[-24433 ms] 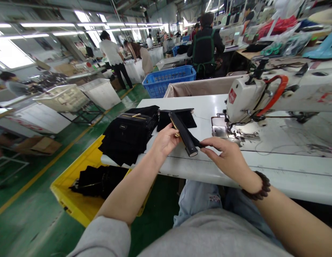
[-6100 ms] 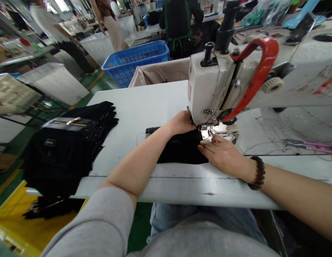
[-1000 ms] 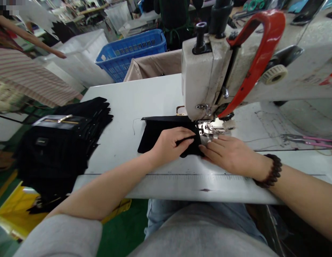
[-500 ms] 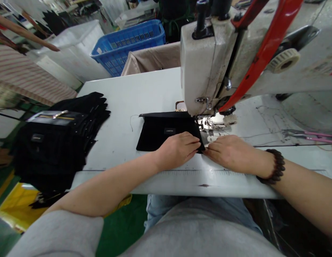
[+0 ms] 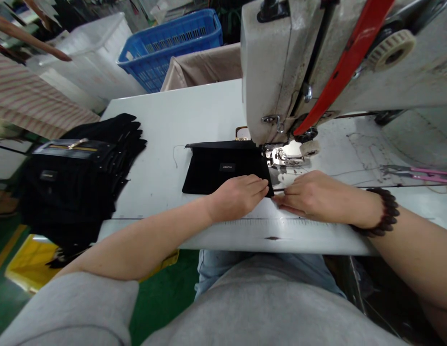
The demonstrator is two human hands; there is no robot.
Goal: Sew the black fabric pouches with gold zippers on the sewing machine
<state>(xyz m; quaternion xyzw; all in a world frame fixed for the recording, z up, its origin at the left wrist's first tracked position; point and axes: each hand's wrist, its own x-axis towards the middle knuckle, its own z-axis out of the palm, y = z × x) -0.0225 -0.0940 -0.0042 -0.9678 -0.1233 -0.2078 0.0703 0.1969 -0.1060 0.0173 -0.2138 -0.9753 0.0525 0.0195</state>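
A black fabric piece (image 5: 209, 168) with a small label lies flat on the white table, its right edge beside the presser foot (image 5: 281, 156) of the sewing machine (image 5: 274, 72). My left hand (image 5: 240, 196) rests with its fingers together on the lower right part of the fabric, gripping its edge. Close by on the right, my right hand (image 5: 310, 196) has its fingers pressed together at the fabric's lower right corner; whether anything is between the fingertips is hidden.
At the left of the table (image 5: 166, 115) is a stack of black pieces (image 5: 75, 192). Pink-handled snips (image 5: 425, 173) lie at the right. Beyond the table are a blue basket (image 5: 144, 72) and a beige cloth-lined bin (image 5: 205, 67); a yellow crate (image 5: 29, 264) is below left.
The view has shifted, so the table appears slightly higher. My right hand's fingertips have drawn a little back from the fabric's corner. My left hand stays on the fabric.
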